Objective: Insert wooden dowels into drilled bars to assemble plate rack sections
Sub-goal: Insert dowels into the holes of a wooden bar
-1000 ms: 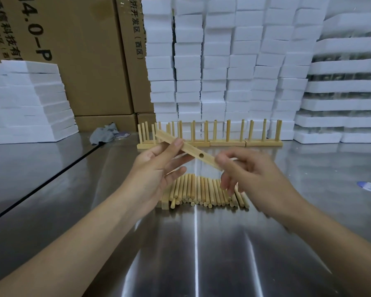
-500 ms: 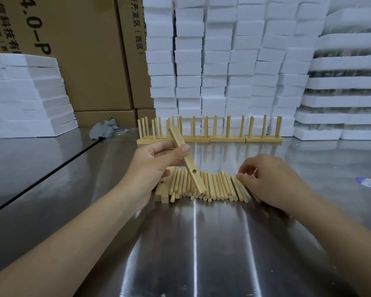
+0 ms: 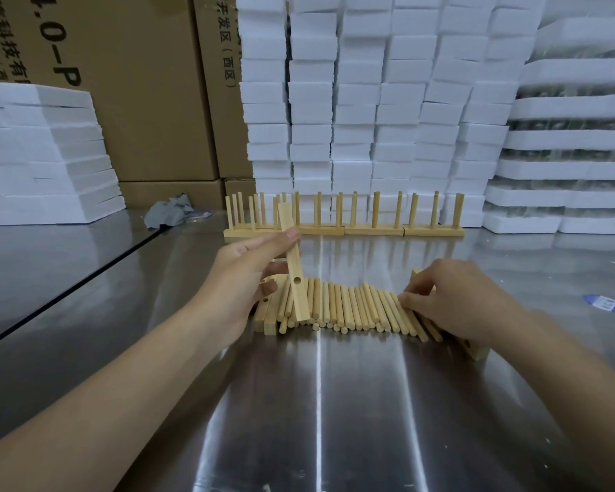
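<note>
My left hand point(image 3: 244, 275) holds a drilled wooden bar point(image 3: 293, 268) nearly upright, its lower end over the pile; one hole shows near that end. Several loose dowels point(image 3: 348, 308) lie side by side on the steel table point(image 3: 316, 403). At the right end of this pile my right hand point(image 3: 451, 300) rests with curled fingers whose tips pinch at the dowels; I cannot tell whether one is lifted. More drilled bars point(image 3: 268, 314) lie at the pile's left edge. A row of assembled rack sections point(image 3: 345, 221) with upright dowels stands behind.
Stacks of white foam blocks point(image 3: 370, 101) and cardboard boxes point(image 3: 139, 101) wall off the back. More foam point(image 3: 40, 154) sits at the left. A grey rag point(image 3: 169, 214) lies at back left, a blue label point(image 3: 602, 302) at the right. Another bar point(image 3: 474, 349) peeks from under my right wrist.
My left hand has swung the bar from slanted across to nearly upright. My right hand let go of the bar's end and dropped to the right side of the dowel pile.
</note>
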Motion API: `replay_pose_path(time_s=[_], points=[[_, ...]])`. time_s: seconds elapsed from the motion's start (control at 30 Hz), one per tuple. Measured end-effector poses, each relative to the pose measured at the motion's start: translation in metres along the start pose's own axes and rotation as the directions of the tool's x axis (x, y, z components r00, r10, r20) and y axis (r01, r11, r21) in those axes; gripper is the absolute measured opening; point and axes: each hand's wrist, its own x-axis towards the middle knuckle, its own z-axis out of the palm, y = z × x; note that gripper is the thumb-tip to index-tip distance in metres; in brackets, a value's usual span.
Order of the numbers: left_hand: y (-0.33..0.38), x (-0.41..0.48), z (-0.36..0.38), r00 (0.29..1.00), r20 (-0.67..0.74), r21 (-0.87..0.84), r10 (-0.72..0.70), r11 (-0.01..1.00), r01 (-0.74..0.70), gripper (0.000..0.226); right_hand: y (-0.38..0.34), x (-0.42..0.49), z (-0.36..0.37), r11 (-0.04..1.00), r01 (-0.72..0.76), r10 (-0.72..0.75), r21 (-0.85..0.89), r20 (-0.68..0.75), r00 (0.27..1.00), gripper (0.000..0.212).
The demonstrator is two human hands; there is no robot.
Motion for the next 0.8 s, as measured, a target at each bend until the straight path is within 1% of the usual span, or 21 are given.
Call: replay_pose_path(time_s=[0.1, 0.13, 0.2, 0.3, 0.4, 0.53, 0.6, 0.63, 0.73, 0.8], points=[[-0.001, 0.002, 0.000, 1.000, 0.003, -0.009, -0.010, 1.000, 0.010, 0.040, -0.003, -0.002, 0.002, 1.000, 0.020, -0.020, -0.018, -0.003, 1.000, 0.021], [-0.002, 0.002, 0.000, 1.000, 0.000, -0.010, -0.011, 1.000, 0.011, 0.040, -0.004, -0.002, 0.002, 0.999, 0.034, -0.035, -0.029, -0.015, 0.999, 0.024], [-0.002, 0.004, -0.001, 1.000, -0.019, -0.004, -0.015, 1.000, 0.015, 0.043, -0.008, -0.004, 0.002, 0.993, 0.067, -0.066, -0.096, 0.017, 0.998, 0.032], [-0.001, 0.004, 0.000, 0.999, -0.032, 0.003, -0.022, 1.000, 0.022, 0.046, -0.012, -0.007, -0.002, 0.979, 0.092, -0.076, -0.181, 0.098, 0.992, 0.046], [0.002, 0.002, 0.001, 0.999, -0.035, 0.002, -0.019, 1.000, 0.019, 0.048, -0.011, -0.009, -0.008, 0.973, 0.126, -0.083, -0.191, 0.217, 0.973, 0.062], [0.003, 0.000, 0.001, 0.999, -0.030, -0.025, -0.025, 0.999, 0.025, 0.053, -0.009, -0.012, -0.018, 0.974, 0.161, -0.078, -0.161, 0.430, 0.899, 0.081], [0.003, 0.000, 0.002, 0.999, -0.034, -0.032, -0.032, 0.999, 0.031, 0.053, -0.007, -0.014, -0.021, 0.969, 0.183, -0.083, -0.166, 0.479, 0.874, 0.088], [0.003, -0.001, 0.002, 0.999, -0.034, -0.036, -0.036, 0.999, 0.035, 0.051, -0.007, -0.014, -0.022, 0.967, 0.193, -0.093, -0.165, 0.477, 0.874, 0.087], [0.003, -0.002, 0.004, 0.998, -0.030, -0.048, -0.047, 0.998, 0.045, 0.049, -0.007, -0.014, -0.023, 0.957, 0.237, -0.142, -0.169, 0.438, 0.887, 0.073], [0.003, -0.002, 0.004, 0.998, -0.029, -0.048, -0.049, 0.998, 0.048, 0.048, -0.007, -0.013, -0.023, 0.954, 0.246, -0.149, -0.172, 0.440, 0.886, 0.069]])
